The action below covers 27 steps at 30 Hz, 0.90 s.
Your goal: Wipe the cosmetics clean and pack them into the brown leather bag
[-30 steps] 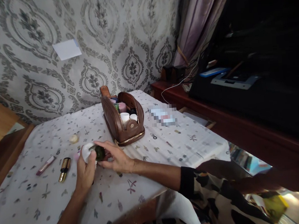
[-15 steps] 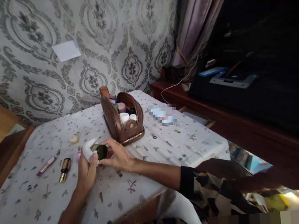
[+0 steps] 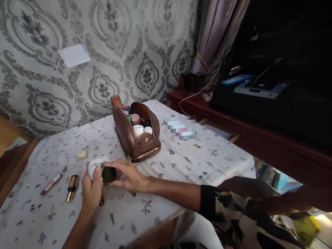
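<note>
Above the printed worktop (image 3: pixel 220 154), near the brown bag (image 3: pixel 126 137), the right hand (image 3: pixel 131 176) pinches a green container (image 3: pixel 109 175); the left hand (image 3: pixel 89 188) clutches white cloth (image 3: pixel 96 163) against it. Container and cloth have just shifted leftward, apparently keeping contact.

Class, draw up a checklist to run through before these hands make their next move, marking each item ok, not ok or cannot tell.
1. Green container held: ok, the right hand grips it.
2. Cloth in hand: ok, bunched in the left hand against the container.
3. Bag upright and open: ok, with white-topped containers showing inside.
4. Table left of the hands free of items: not ok, the gold-and-black tube and gloss lie there.
5. Container's surface clean: cannot tell, fingers and cloth cover part of it.
</note>
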{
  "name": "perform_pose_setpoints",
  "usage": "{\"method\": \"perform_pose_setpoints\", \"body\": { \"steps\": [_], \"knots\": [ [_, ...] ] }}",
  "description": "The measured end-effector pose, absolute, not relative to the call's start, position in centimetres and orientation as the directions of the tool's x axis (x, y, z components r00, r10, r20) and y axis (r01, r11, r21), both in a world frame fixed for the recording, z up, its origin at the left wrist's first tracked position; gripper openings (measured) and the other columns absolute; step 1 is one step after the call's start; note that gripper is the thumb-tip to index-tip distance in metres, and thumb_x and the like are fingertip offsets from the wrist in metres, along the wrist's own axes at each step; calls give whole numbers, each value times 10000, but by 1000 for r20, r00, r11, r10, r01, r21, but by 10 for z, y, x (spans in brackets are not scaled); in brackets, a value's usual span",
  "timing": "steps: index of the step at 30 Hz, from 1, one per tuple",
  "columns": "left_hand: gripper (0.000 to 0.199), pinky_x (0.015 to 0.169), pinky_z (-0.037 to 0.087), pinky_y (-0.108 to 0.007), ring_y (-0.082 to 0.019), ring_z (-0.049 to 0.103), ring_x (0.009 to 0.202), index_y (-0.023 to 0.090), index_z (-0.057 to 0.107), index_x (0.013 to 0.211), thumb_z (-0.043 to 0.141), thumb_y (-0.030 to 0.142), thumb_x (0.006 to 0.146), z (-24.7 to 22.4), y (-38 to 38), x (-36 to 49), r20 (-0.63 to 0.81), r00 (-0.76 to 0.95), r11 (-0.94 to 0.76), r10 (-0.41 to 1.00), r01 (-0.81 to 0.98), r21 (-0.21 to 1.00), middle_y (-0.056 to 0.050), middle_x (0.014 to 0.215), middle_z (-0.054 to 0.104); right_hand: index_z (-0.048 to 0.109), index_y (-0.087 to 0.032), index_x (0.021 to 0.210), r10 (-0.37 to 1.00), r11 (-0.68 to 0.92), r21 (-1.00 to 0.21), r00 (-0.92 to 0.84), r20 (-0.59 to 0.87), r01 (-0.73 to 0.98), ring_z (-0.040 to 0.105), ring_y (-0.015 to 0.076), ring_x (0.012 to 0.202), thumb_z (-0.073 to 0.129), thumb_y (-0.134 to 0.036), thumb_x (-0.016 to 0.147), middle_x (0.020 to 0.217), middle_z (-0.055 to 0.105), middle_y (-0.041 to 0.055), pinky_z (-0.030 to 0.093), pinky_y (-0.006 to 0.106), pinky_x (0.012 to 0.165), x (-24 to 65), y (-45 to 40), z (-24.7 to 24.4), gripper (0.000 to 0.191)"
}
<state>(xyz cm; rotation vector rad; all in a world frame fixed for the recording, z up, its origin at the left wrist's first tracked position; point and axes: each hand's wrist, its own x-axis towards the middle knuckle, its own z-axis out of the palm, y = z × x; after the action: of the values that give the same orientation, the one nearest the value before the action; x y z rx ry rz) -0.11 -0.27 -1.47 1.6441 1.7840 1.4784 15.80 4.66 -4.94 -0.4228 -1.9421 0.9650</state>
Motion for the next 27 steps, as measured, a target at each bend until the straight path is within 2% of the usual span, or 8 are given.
{"method": "perform_pose_setpoints", "body": {
  "steps": [6, 8, 11, 15, 18, 21, 23, 27],
  "knots": [
    [566, 563, 449, -284, -173, 511, 589, 219, 520, 663, 371, 711, 901, -14, -4, 1, 408, -293, -177, 865, 582, 794, -8, 586, 531, 617, -206, 1196, 720, 571, -820, -458, 521, -37, 653, 185, 933, 881, -434, 686, 1071, 664, 65, 555, 312, 826, 157, 44, -44, 619],
    [525, 608, 480, -288, -181, 553, 636, 206, 564, 736, 384, 665, 916, -18, -5, 1, 421, -267, -195, 867, 596, 779, -24, 654, 585, 612, -195, 1105, 799, 451, -890, -413, 437, -70, 650, 169, 855, 898, -482, 631, 993, 659, 40, 562, 298, 765, 156, 44, -42, 623],
    [460, 815, 528, -344, -229, 641, 872, 175, 624, 963, 437, 593, 916, -25, -5, 1, 471, -201, -260, 859, 622, 739, -81, 885, 680, 567, -202, 1020, 868, 216, -956, -408, 281, -199, 640, 134, 736, 894, -546, 583, 884, 632, -13, 569, 263, 665, 154, 46, -41, 645],
    [465, 928, 519, -390, -253, 647, 1023, 156, 581, 1194, 471, 515, 920, -26, -4, 1, 474, -108, -309, 874, 629, 713, -117, 1073, 688, 544, -243, 1133, 850, 32, -921, -474, 229, -389, 648, 113, 689, 892, -569, 558, 978, 600, -18, 587, 245, 581, 150, 50, -43, 747],
    [441, 935, 513, -381, -248, 648, 1027, 162, 575, 1202, 504, 485, 909, -22, -3, 2, 485, -104, -315, 868, 641, 700, -114, 1115, 682, 566, -242, 1184, 817, -17, -902, -526, 236, -432, 666, 115, 707, 893, -548, 569, 1005, 618, -6, 608, 264, 629, 149, 51, -45, 761],
    [395, 896, 506, -355, -235, 644, 965, 168, 601, 1104, 516, 495, 899, -18, -2, 2, 501, -153, -303, 852, 637, 709, -91, 1023, 686, 574, -244, 1249, 800, -3, -911, -547, 245, -412, 681, 119, 796, 914, -475, 568, 1083, 637, 17, 611, 276, 732, 149, 50, -48, 796],
    [390, 801, 506, -323, -211, 629, 840, 174, 608, 1013, 504, 531, 896, -16, -3, 0, 479, -207, -265, 853, 618, 740, -60, 891, 672, 558, -251, 1296, 785, 7, -917, -566, 252, -398, 684, 116, 824, 913, -429, 588, 1109, 642, 25, 602, 271, 761, 148, 49, -50, 812],
    [480, 554, 418, -276, -158, 497, 565, 209, 543, 735, 432, 645, 902, -13, -5, -3, 404, -289, -175, 868, 583, 793, 13, 592, 533, 565, -227, 1279, 768, 38, -931, -586, 260, -363, 673, 102, 746, 912, -410, 601, 983, 660, 5, 570, 231, 675, 147, 48, -52, 784]
  ]
}}
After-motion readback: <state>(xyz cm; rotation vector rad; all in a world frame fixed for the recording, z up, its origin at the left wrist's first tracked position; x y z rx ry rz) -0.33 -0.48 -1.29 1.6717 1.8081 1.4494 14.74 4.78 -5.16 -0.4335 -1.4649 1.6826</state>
